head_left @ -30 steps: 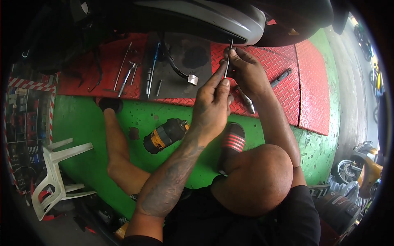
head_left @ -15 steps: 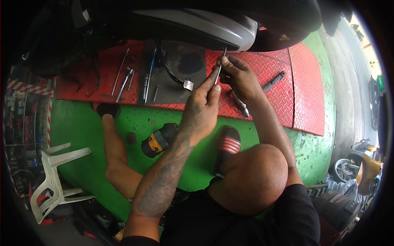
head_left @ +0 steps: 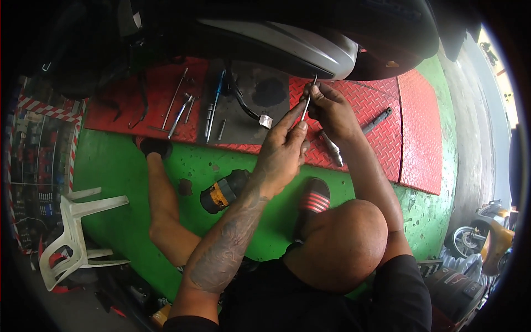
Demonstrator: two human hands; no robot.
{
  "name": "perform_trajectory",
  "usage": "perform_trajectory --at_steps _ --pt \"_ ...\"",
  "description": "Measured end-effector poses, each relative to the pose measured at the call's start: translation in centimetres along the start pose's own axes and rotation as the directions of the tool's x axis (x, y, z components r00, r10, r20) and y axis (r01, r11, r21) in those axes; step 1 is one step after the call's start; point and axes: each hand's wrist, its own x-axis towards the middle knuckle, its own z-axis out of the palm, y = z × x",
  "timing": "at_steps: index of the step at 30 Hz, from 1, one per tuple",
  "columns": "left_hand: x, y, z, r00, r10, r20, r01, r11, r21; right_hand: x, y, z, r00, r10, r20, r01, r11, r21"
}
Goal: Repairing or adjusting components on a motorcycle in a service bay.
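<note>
My left hand (head_left: 285,146) is closed on the lower part of a thin metal rod (head_left: 305,112), and my right hand (head_left: 329,110) pinches it higher up. The rod's upper tip reaches the lower edge of a dark vehicle body (head_left: 310,74) with a silver panel (head_left: 276,36). Below the hands, a chrome tool (head_left: 334,152) and a dark-handled tool (head_left: 380,118) lie on the red tread-plate platform (head_left: 420,138). To the left lie several metal rods and wrenches (head_left: 180,116), a blue-shafted tool (head_left: 220,83) and a short pin (head_left: 221,129). A bent black stand (head_left: 243,99) ends beside my left hand.
A black-and-yellow cylindrical item (head_left: 224,191) lies on the green floor (head_left: 124,182) between my legs. A white plastic chair (head_left: 83,210) stands at left, beside a shelf (head_left: 41,166) edged in striped tape. At right are a yellow motorbike (head_left: 487,238) and a dark drum (head_left: 453,293).
The view has shifted slightly, so the vehicle and platform sit lower in the picture than one second ago. Both hands keep their hold on the rod, its tip still at the panel edge.
</note>
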Motion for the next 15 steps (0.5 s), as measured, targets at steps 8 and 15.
perform_trajectory --at_steps 8,15 --pt "0.8 -1.1 0.8 0.978 0.199 -0.059 -0.195 0.978 0.073 -0.7 0.0 -0.1 0.996 0.003 -0.085 -0.01 0.996 -0.086" --pt "0.8 -0.8 -0.2 0.974 0.227 0.029 -0.227 0.949 0.217 -0.3 0.3 -0.1 0.999 0.014 -0.034 -0.014 1.0 0.015"
